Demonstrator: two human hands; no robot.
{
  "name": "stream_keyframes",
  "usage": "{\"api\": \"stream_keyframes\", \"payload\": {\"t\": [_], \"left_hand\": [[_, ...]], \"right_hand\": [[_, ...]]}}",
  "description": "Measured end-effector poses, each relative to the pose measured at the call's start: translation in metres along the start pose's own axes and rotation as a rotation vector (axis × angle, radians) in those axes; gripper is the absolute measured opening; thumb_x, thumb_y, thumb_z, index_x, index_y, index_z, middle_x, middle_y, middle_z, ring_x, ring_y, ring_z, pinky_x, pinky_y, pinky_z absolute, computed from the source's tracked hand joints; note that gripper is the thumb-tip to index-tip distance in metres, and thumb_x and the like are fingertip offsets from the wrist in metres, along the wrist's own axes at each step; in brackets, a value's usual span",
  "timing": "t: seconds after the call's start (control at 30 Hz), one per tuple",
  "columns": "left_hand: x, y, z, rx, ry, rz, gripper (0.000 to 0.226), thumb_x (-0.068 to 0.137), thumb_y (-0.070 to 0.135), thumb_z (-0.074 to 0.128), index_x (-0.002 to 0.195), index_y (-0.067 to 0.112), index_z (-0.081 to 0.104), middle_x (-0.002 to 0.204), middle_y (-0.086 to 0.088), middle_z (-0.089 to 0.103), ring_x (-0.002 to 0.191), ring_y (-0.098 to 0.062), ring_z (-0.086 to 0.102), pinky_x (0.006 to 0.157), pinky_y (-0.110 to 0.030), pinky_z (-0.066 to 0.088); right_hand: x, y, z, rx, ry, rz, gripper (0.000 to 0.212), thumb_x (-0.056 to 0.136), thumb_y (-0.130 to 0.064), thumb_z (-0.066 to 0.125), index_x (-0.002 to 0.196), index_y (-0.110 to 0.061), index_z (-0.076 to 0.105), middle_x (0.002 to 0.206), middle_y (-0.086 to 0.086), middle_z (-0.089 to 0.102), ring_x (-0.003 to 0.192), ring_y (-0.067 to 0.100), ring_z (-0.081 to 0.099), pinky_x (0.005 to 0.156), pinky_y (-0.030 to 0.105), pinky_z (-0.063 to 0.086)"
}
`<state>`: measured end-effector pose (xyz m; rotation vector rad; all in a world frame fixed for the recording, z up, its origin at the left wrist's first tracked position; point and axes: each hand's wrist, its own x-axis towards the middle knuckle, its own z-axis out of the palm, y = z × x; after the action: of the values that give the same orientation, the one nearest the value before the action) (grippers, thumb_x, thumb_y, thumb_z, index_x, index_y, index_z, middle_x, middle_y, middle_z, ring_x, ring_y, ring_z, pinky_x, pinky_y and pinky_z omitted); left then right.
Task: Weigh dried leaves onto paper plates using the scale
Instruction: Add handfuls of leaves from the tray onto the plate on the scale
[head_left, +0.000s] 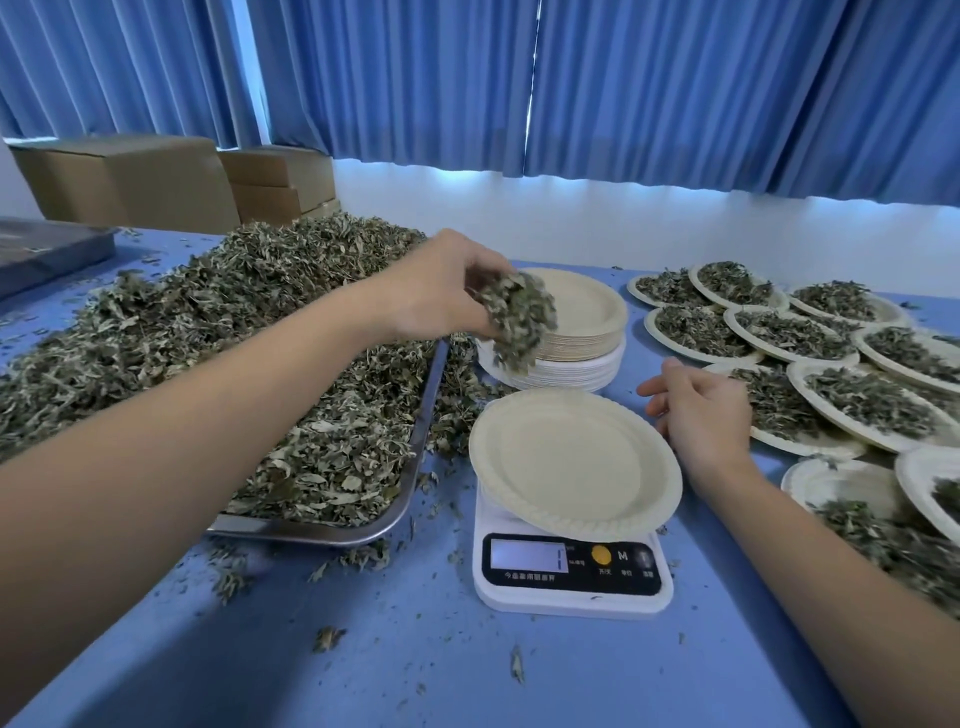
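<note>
Head view, left hand raised, clutching dried leaves, right hand relaxed beside empty plate.

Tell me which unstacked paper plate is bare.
The cream round paper plate on the white digital scale; the plates at right all carry dried green leaves.

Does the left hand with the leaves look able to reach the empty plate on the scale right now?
Probably yes. The left hand, gripping a clump of leaves, hangs just beyond the empty plate on the scale, nothing between them; the right hand is at the plate's right side.
</note>
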<state>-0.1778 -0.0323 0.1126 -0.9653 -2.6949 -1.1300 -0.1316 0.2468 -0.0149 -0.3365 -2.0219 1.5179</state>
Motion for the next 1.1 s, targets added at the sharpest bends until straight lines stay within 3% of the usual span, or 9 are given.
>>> {"api": "stream_keyframes", "payload": {"t": [0.07, 0.2, 0.3, 0.47, 0.6, 0.67, 0.8, 1.0, 1.1], "left_hand": [[-0.001, 0.008, 0.014, -0.034, -0.191, 0.049, 0.042, 0.074, 0.006, 0.087, 0.113, 0.016, 0.075, 0.099, 0.009, 0.078, 0.094, -0.006, 0.072, 0.091, -0.024, 0.056], [-0.001, 0.014, 0.034, -0.079, -0.534, 0.066, 0.053, 0.076, -0.01, 0.079, 0.124, 0.011, 0.068, 0.118, -0.004, 0.073, 0.112, -0.02, 0.069, 0.103, -0.042, 0.052], [0.002, 0.009, 0.025, -0.143, -0.621, 0.02, 0.056, 0.082, -0.013, 0.072, 0.13, 0.015, 0.064, 0.13, -0.002, 0.068, 0.119, -0.02, 0.065, 0.103, -0.042, 0.053], [0.006, -0.012, -0.006, -0.244, -0.463, -0.085, 0.039, 0.088, 0.005, 0.075, 0.124, 0.019, 0.068, 0.123, 0.003, 0.072, 0.113, -0.013, 0.068, 0.096, -0.032, 0.056], [0.012, -0.043, -0.014, 0.282, -0.15, -0.213, 0.025, 0.09, 0.019, 0.074, 0.115, 0.019, 0.072, 0.119, 0.001, 0.071, 0.101, -0.013, 0.066, 0.097, -0.033, 0.052], [0.011, -0.058, -0.015, 0.465, -0.158, -0.354, 0.03, 0.09, 0.023, 0.074, 0.119, 0.015, 0.069, 0.125, -0.003, 0.064, 0.108, -0.02, 0.06, 0.098, -0.034, 0.045], [0.003, -0.077, -0.013, 0.522, -0.307, -0.534, 0.03, 0.089, 0.019, 0.076, 0.117, 0.013, 0.069, 0.127, -0.008, 0.064, 0.111, -0.028, 0.063, 0.097, -0.039, 0.048], [0.003, -0.07, -0.013, 0.556, -0.116, -0.503, 0.021, 0.079, 0.018, 0.086, 0.096, 0.013, 0.076, 0.109, -0.004, 0.07, 0.096, -0.025, 0.062, 0.086, -0.036, 0.051], [0.005, -0.06, -0.015, 0.553, -0.024, -0.433, 0.017, 0.081, 0.017, 0.084, 0.096, 0.016, 0.076, 0.111, -0.005, 0.069, 0.092, -0.025, 0.061, 0.08, -0.034, 0.048]], "right_hand": [[0.0, 0.0, 0.0, -0.002, 0.001, -0.006, 0.047, 0.103, -0.037, 0.054, 0.069, -0.012, 0.074, 0.052, -0.001, 0.063, 0.039, 0.015, 0.053, 0.059, 0.033, 0.047], [0.0, 0.0, 0.0, -0.012, -0.003, -0.009, 0.047, 0.103, -0.037, 0.055, 0.069, -0.011, 0.074, 0.052, 0.0, 0.063, 0.04, 0.015, 0.053, 0.06, 0.034, 0.047], [0.0, 0.0, 0.0, -0.025, -0.003, -0.017, 0.046, 0.103, -0.036, 0.056, 0.069, -0.011, 0.074, 0.052, 0.0, 0.063, 0.04, 0.014, 0.053, 0.06, 0.032, 0.047], [-0.002, -0.003, 0.001, -0.061, -0.004, -0.029, 0.044, 0.104, -0.033, 0.055, 0.07, -0.012, 0.075, 0.053, 0.0, 0.064, 0.041, 0.012, 0.055, 0.06, 0.031, 0.047], [-0.003, -0.004, 0.0, -0.064, -0.016, -0.02, 0.043, 0.103, -0.03, 0.055, 0.07, -0.011, 0.074, 0.054, 0.001, 0.065, 0.04, 0.013, 0.053, 0.06, 0.032, 0.048], [-0.003, -0.005, 0.0, -0.066, -0.019, -0.02, 0.042, 0.103, -0.03, 0.055, 0.07, -0.011, 0.074, 0.055, 0.002, 0.065, 0.04, 0.014, 0.053, 0.06, 0.032, 0.048], [-0.004, -0.006, -0.001, -0.076, -0.019, -0.023, 0.043, 0.103, -0.031, 0.055, 0.071, -0.011, 0.075, 0.056, 0.003, 0.066, 0.041, 0.014, 0.054, 0.061, 0.032, 0.049], [-0.004, -0.006, -0.001, -0.081, -0.023, -0.017, 0.043, 0.103, -0.031, 0.055, 0.07, -0.012, 0.075, 0.055, 0.002, 0.066, 0.042, 0.015, 0.055, 0.062, 0.034, 0.051], [-0.005, -0.006, -0.001, -0.085, -0.024, -0.021, 0.043, 0.103, -0.031, 0.055, 0.07, -0.012, 0.075, 0.055, 0.001, 0.066, 0.042, 0.014, 0.055, 0.061, 0.033, 0.05]]}}
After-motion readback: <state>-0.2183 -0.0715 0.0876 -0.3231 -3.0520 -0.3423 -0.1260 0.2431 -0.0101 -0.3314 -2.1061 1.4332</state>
